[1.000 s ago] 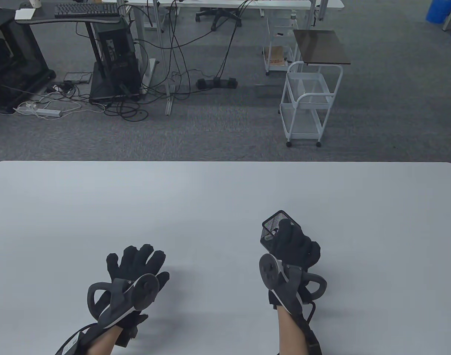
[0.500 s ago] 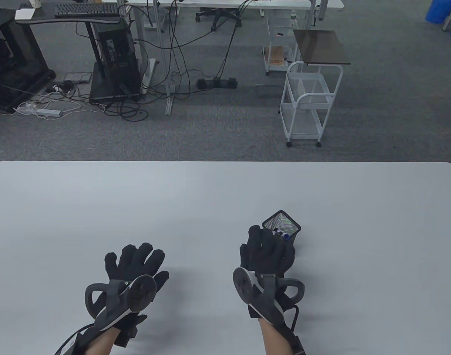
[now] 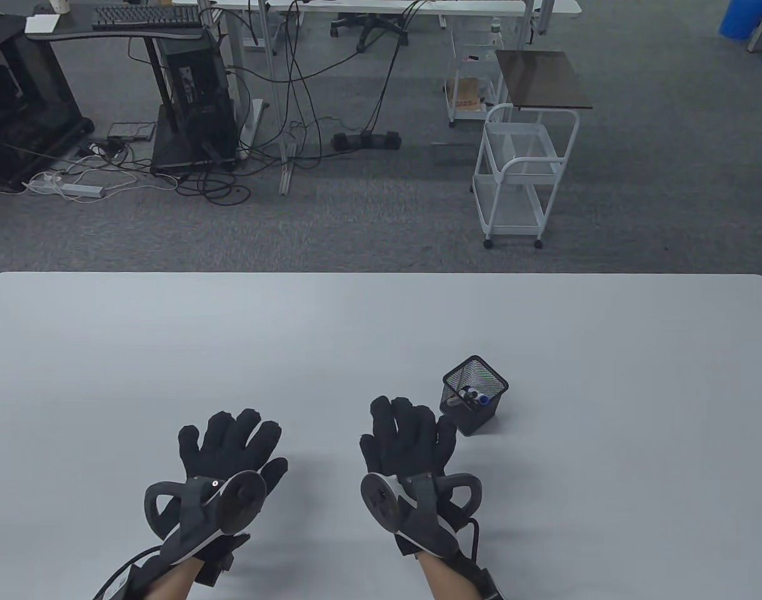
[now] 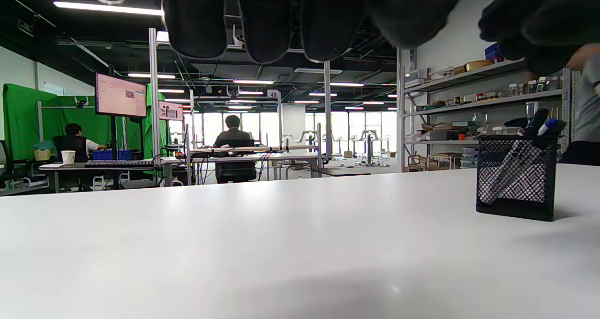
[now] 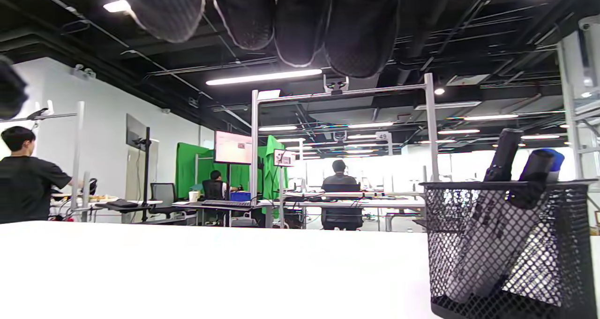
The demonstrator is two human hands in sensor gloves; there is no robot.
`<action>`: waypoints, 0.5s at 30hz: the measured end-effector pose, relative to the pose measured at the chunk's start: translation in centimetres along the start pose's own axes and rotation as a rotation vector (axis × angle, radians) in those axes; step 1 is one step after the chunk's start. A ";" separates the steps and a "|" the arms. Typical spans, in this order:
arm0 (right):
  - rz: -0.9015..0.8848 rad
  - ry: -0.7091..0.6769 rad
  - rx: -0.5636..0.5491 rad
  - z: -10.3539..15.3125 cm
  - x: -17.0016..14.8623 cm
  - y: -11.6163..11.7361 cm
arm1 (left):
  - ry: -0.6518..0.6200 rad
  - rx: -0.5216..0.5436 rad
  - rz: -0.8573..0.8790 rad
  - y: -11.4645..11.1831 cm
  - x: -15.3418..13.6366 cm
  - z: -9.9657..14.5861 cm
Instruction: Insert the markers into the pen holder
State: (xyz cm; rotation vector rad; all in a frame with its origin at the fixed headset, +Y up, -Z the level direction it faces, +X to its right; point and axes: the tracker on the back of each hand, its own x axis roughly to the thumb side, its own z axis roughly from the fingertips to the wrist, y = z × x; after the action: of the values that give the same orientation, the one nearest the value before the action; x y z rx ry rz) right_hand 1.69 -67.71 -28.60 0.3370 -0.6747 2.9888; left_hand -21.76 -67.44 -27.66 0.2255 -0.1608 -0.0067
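The pen holder (image 3: 474, 395), a square black mesh cup, stands upright on the white desk (image 3: 381, 325), at about 4 o'clock from the desk's middle in the table view. Two markers (image 3: 472, 396) lean inside it, tilted against its wall, their caps rising just above the rim; one cap is black, the other blue. The right wrist view shows them plainly through the mesh (image 5: 508, 244), pale barrels slanting from lower left to upper right.

The right hand (image 3: 406, 437) lies flat above the desk with its fingers spread apart and holding nothing. Its fingertips point toward 12 o'clock, and the holder sits just beside it at about 2 o'clock; whether the outermost finger touches the mesh cannot be told. A tracker (image 3: 418, 506) is strapped across the back of this hand.

The left hand (image 3: 230, 447) is well apart from the holder, at 9 o'clock from the right hand, also flat, fingers splayed and empty. Its own tracker (image 3: 205, 506) sits over the wrist.

In the left wrist view the holder (image 4: 515, 176) stands at the far right on the desk surface, gloved fingertips (image 4: 262, 19) hanging in from the top.

Beyond the desk's far edge, at 1 o'clock, a white rolling cart (image 3: 521, 175) stands on grey carpet.
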 end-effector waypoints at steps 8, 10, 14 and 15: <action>0.020 -0.075 0.023 0.3 1.1 0.8 | -0.028 0.138 -0.014 -0.1 0.4 0.6; 0.021 -0.086 0.022 0.4 1.2 0.8 | -0.031 0.160 -0.014 0.0 0.5 0.8; 0.017 -0.106 0.012 0.4 1.3 0.6 | -0.042 0.197 -0.025 0.1 0.9 1.1; 0.012 -0.111 0.007 0.5 1.3 0.4 | -0.046 0.202 -0.028 0.1 1.0 1.2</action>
State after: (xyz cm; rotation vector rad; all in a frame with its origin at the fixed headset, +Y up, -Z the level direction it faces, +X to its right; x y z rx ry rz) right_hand 0.50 -68.30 -28.08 0.5042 -0.6781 3.0031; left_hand -20.96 -67.63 -26.30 0.4292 -0.2047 -0.0240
